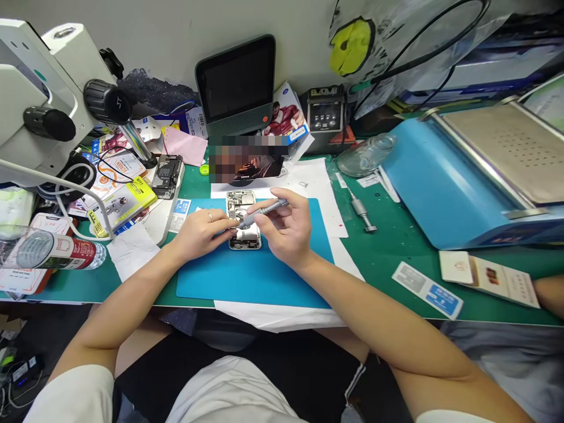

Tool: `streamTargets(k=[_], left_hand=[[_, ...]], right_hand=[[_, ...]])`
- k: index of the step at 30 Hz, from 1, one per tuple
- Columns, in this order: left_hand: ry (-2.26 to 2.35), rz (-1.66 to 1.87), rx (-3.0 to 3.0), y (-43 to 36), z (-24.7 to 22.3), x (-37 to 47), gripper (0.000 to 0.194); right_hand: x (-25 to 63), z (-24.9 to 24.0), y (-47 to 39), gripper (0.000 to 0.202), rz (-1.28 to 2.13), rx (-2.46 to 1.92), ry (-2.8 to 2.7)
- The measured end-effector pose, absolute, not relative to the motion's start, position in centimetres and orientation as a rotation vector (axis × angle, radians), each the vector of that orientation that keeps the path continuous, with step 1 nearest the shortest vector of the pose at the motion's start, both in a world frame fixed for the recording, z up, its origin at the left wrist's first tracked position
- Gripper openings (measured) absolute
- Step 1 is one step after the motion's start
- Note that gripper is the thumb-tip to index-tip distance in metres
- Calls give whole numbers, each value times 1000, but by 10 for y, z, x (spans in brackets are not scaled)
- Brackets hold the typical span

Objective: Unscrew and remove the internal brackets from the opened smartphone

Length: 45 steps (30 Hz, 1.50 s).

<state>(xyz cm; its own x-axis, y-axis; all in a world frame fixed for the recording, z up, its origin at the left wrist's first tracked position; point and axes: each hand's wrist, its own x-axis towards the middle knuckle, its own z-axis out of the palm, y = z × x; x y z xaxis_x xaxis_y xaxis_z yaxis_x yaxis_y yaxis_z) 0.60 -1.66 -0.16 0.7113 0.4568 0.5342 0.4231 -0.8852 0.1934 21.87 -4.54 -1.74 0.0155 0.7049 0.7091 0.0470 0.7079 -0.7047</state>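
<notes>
An opened phone (247,238) with its inner parts bare lies upright on a blue mat (211,276). My left hand (205,230) comes over its left side, fingers close together and fingertips on the phone; the thumb is partly hidden. In my right hand (288,232) is a slim grey screwdriver (271,207), gripped like a pen and slanting down to the left. Its tip is at the middle of the phone, right by my left fingertips, and too small to make out.
A second screwdriver (360,211) lies right of the mat, before a blue machine (423,182). At left are a microscope stand (79,94), a water bottle (57,249), a yellow battery box (121,205) and another opened phone (167,176). Someone's arm (550,294) shows at right.
</notes>
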Motion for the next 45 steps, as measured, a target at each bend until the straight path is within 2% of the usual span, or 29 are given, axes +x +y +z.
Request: streamTargets(k=[34,45], left_hand=[[674,987,2799,-16,-4,6,17],[798,956,2751,-17,-6,5,22]], right_hand=[[221,-19,-45,41,539,-743,-1478],[222,-20,-44,41,550,-730,-1461]])
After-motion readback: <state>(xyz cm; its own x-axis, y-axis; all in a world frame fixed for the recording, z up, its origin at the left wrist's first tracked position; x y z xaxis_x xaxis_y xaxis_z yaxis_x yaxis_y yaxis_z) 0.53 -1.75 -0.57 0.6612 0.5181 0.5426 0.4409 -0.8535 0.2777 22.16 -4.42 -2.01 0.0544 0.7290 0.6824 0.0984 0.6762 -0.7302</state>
